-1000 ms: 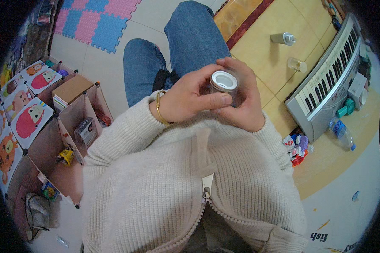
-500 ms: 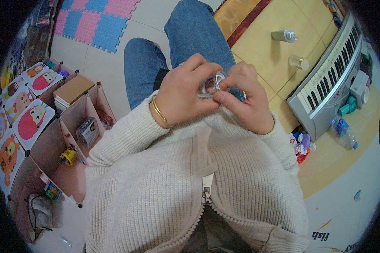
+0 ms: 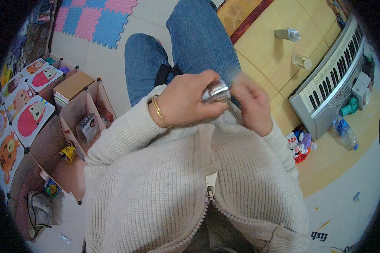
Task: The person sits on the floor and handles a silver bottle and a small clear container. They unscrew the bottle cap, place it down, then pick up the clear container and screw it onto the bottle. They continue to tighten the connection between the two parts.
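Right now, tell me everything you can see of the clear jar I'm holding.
The clear jar is small, round-sided and see-through, with bright silvery reflections; it looks like glass or hard clear plastic. It lies tilted in the left hand, gripped between thumb and fingers, which hide part of it. One end faces the right hand, which is blurred and close beside it; whether they touch is unclear. Any contents can't be made out either.

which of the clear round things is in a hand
The small jar, in the left hand; the blue-capped bottle and the cylinder on the yellow tiles are untouched.
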The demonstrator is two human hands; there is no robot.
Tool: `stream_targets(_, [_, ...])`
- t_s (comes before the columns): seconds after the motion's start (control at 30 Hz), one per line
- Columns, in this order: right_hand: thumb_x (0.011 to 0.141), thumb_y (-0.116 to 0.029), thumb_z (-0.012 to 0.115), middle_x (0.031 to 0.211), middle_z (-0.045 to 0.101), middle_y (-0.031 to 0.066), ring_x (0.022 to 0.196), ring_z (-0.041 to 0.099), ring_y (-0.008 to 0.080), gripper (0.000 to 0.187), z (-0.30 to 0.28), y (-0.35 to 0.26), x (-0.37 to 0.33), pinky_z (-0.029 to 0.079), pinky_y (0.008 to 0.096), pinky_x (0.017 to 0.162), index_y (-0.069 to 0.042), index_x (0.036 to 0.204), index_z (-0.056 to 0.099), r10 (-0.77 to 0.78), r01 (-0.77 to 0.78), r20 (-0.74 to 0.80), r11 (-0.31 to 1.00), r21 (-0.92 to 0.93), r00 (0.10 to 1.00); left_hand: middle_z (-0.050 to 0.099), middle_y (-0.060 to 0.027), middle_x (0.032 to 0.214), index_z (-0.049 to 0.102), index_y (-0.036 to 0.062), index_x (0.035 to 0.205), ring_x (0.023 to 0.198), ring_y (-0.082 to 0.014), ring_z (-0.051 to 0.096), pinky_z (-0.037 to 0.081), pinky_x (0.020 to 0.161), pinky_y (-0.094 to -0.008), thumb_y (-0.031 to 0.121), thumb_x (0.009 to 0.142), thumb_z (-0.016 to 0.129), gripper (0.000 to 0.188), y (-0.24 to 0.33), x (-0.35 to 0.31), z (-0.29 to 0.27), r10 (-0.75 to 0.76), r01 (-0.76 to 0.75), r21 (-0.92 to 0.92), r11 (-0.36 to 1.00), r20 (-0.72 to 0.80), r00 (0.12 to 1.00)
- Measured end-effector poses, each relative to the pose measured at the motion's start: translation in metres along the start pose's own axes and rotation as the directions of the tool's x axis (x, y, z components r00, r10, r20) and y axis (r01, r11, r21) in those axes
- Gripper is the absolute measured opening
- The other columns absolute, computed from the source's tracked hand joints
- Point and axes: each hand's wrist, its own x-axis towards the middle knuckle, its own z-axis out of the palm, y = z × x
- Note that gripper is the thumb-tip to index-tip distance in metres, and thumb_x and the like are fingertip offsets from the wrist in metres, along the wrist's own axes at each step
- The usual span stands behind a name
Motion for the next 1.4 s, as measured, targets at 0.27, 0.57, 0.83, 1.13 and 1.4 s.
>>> stream_targets(0.27, [0.087,-0.011,0.056,0.081,0.054,-0.0019,0.073,0.048,0.0048,0.012,-0.005,-0.012,0.001,0.041,0.0213,0.065,-0.001,0.093,0.059,0.191,-0.18,0.194,0.981,-0.072,0.962,0.062,-0.0135,0.082,0.054,0.0041,0.104,0.07,-0.0271,0.063,0.05,0.062,-0.0324,0.029,0.068,0.074,0.049,-0.005,-0.01,0.003,0.043,-0.036,0.088,0.995,-0.078,0.996])
stream_targets(0.57, [0.083,-0.013,0.065,0.079,0.06,-0.0017,0.073,0.051,0.0042,0.017,-0.014,-0.021,0.009,0.042,0.0206,0.064,0.0,0.095,0.063,0.4,-0.318,0.468,0.915,-0.247,0.788,0.061,-0.0127,0.089,0.056,0.0064,0.104,0.078,-0.0311,0.061,0.049,0.066,-0.0372,0.028,0.064,0.075,0.049,-0.001,-0.012,0.003,0.095,-0.098,0.279,0.955,0.024,0.995])
stream_targets(0.83, [0.081,-0.008,0.066,0.082,0.061,0.001,0.075,0.052,0.0074,0.014,-0.021,0.0,0.012,0.044,0.0231,0.067,0.0,0.091,0.062,0.242,-0.195,0.521,0.97,-0.144,0.818,0.061,-0.013,0.087,0.057,0.006,0.101,0.078,-0.032,0.061,0.049,0.067,-0.0387,0.03,0.063,0.075,0.048,-0.007,-0.008,0.002,0.125,-0.134,0.193,0.972,0.06,0.99])
stream_targets(1.13, [0.074,-0.009,0.063,0.07,0.05,0.006,0.062,0.049,0.0153,0.017,-0.024,-0.006,0.021,0.04,0.0271,0.056,-0.002,0.089,0.061,-0.011,0.235,0.547,0.91,-0.342,0.837,0.061,-0.0144,0.079,0.056,0.0044,0.099,0.071,-0.0311,0.061,0.047,0.061,-0.0373,0.033,0.067,0.073,0.047,-0.006,-0.006,-0.003,0.057,-0.07,0.139,0.988,0.093,0.994])
stream_targets(1.4, [0.071,-0.007,0.061,0.065,0.05,0.0069,0.058,0.05,0.0171,0.015,-0.015,-0.014,0.016,0.04,0.0286,0.053,-0.002,0.085,0.061,-0.001,0.202,0.408,0.87,-0.449,0.913,0.06,-0.0142,0.072,0.055,0.0043,0.096,0.065,-0.0311,0.061,0.047,0.056,-0.0361,0.035,0.069,0.073,0.044,-0.007,-0.006,-0.004,-0.008,0.004,0.048,0.999,0.067,0.998])
